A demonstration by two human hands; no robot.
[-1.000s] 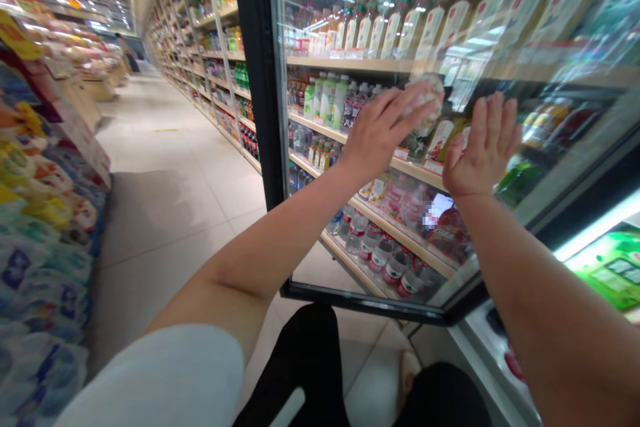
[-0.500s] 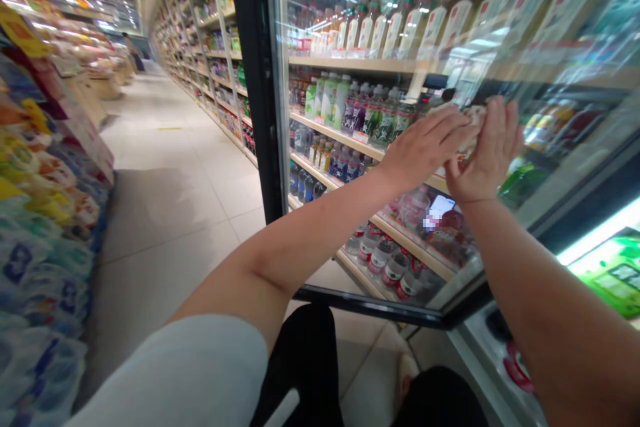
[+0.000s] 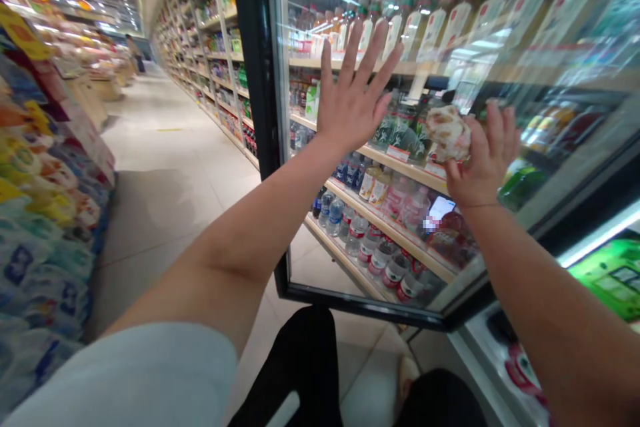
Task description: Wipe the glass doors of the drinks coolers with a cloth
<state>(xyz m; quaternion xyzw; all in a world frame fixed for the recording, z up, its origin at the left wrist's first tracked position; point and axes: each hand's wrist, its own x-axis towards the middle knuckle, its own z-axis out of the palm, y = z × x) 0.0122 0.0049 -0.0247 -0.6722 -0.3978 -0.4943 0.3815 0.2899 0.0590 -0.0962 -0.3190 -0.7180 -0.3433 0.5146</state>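
My left hand (image 3: 350,93) is raised in front of a glass door (image 3: 257,93), its fingers spread and holding nothing. Whether the palm touches the glass, I cannot tell. To its right, my right hand (image 3: 483,160) grips a crumpled, whitish stained rag (image 3: 447,133) against the pane. The rag bunches out at the left of that hand, and part of it is hidden behind the fingers. The door has a black frame and stands open at an angle. Through or on the glass show shelves of bottled drinks (image 3: 385,253), mixed with reflections.
A lit cooler with a green package (image 3: 615,273) is at the right. Stacked packs (image 3: 45,267) line the left side. A tiled aisle (image 3: 160,193) runs back past long shelves (image 3: 215,33), where a distant person (image 3: 134,53) stands. My knees are below the door.
My left hand has come away from the right one, moving left and up, and its fingers have spread. The rag now shows plainly in my right hand, which stays at nearly the same spot.
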